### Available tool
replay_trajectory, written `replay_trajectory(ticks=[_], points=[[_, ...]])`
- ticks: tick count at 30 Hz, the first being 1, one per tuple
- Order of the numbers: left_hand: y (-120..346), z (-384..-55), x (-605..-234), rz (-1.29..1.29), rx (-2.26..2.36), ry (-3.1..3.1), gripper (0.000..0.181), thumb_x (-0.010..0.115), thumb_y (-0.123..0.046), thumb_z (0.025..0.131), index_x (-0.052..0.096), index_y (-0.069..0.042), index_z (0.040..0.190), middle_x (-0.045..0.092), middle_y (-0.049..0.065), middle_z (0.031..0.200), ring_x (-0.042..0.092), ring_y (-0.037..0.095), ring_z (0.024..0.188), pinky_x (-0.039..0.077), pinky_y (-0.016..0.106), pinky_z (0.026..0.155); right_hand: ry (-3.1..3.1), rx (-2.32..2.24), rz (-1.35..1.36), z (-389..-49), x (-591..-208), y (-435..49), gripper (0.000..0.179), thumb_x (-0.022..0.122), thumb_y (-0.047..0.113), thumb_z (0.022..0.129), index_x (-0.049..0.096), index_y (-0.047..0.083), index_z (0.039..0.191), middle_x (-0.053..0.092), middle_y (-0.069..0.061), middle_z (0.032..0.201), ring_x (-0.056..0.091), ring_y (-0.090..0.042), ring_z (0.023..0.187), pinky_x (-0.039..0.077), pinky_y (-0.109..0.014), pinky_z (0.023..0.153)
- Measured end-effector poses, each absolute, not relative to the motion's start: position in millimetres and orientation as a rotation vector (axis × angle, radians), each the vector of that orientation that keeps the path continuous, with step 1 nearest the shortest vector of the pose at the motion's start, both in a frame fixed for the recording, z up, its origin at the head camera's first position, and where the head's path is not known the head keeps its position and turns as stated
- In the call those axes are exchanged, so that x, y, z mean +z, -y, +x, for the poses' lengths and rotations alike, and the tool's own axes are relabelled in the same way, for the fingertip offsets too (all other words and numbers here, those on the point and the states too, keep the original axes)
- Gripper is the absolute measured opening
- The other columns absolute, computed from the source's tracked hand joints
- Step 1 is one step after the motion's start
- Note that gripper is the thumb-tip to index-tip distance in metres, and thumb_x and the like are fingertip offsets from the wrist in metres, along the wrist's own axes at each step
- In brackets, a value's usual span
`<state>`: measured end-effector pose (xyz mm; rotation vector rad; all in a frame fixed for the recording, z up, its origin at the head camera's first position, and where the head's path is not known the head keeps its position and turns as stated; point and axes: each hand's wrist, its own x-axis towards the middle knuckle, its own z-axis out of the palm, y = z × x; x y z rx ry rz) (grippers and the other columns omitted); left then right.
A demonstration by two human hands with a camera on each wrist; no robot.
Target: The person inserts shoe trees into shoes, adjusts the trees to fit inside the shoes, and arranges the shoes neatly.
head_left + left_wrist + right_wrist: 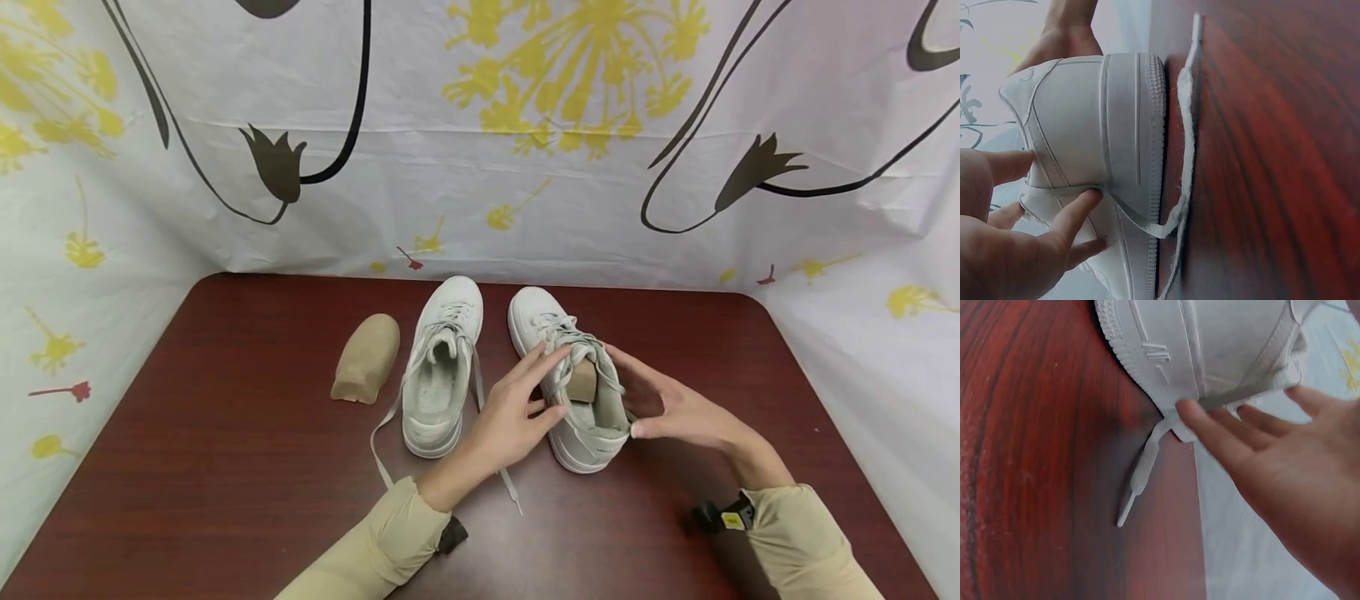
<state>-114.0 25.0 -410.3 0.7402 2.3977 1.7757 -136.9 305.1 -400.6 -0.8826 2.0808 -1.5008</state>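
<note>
Beige sleeves (375,542) lay nearest. Beyond, left hand (517,408) and right hand (675,408) — fingers spread, gripping nothing — flanked the rightmost white sneaker (609,402), probably steadying it around the tan shoe insert (582,382) inside. Matching insert (366,358) lay on the tabletop (225,467), beside the other sneaker (437,392).

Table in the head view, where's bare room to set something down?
The biggest bare patch of table lies between its left edge, the loose beige insert and the left sleeve. Another lies between the right hand and the table's right edge. Crowded: the middle, with left shoe, right shoe, laces and left hand.
</note>
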Motion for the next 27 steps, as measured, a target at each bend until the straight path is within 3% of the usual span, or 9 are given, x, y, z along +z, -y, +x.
replay_trajectory(ticks=[4, 10, 15, 22, 27], points=[[-25.1, -113.7, -409.9, 0.743, 1.766, -2.394, 0.073, 0.072, -0.006, 0.09, 0.041, -0.028, 0.152, 0.024, 0.012, 0.162, 0.049, 0.024, 0.132, 0.053, 0.021, 0.086, -2.018, -1.518, -0.907, -138.1, -402.9, -305.8, 0.109, 0.08, 0.004, 0.082, 0.006, 0.015, 0.161, 0.009, -0.011, 0.166, 0.024, -0.015, 0.147, 0.038, -0.026, 0.109], [-27.8, -114.2, -405.8, 0.742, 1.724, -2.374, 0.082, 0.074, -0.006, 0.089, 0.033, -0.028, 0.156, 0.015, 0.014, 0.164, 0.051, 0.025, 0.13, 0.052, 0.021, 0.088, -2.07, -1.525, -0.866, -139.2, -400.5, -304.9, 0.112, 0.081, -0.003, 0.076, 0.01, 0.017, 0.161, 0.015, -0.011, 0.165, 0.029, -0.014, 0.145, 0.036, -0.022, 0.109], [-26.9, -114.7, -405.4, 0.721, 1.722, -2.344, 0.092, 0.081, -0.002, 0.081, 0.033, -0.028, 0.156, 0.014, 0.012, 0.164, 0.051, 0.026, 0.13, 0.053, 0.022, 0.088, -1.989, -1.59, -0.881, -140.4, -404.3, -303.9, 0.111, 0.08, -0.004, 0.077, 0.009, 0.013, 0.161, 0.015, -0.013, 0.164, 0.03, -0.014, 0.145, 0.036, -0.024, 0.11], [-25.7, -114.8, -405.0, 0.669, 1.738, -2.287, 0.1, 0.085, -0.003, 0.076, 0.034, -0.037, 0.154, 0.016, 0.007, 0.164, 0.065, 0.028, 0.109, 0.054, 0.027, 0.088, -1.891, -1.688, -0.916, -139.2, -409.7, -303.5, 0.109, 0.077, -0.011, 0.077, 0.008, 0.006, 0.16, 0.013, -0.016, 0.164, 0.031, -0.016, 0.144, 0.039, -0.028, 0.109], [-31.5, -116.4, -403.8, 0.701, 1.713, -2.306, 0.103, 0.087, -0.004, 0.073, 0.033, -0.036, 0.155, 0.015, 0.007, 0.165, 0.063, 0.028, 0.114, 0.054, 0.025, 0.088, -1.866, -1.699, -0.854, -135.9, -404.1, -307.8, 0.109, 0.075, -0.013, 0.078, 0.006, 0.007, 0.16, 0.015, -0.011, 0.165, 0.034, -0.016, 0.143, 0.042, -0.029, 0.106]])
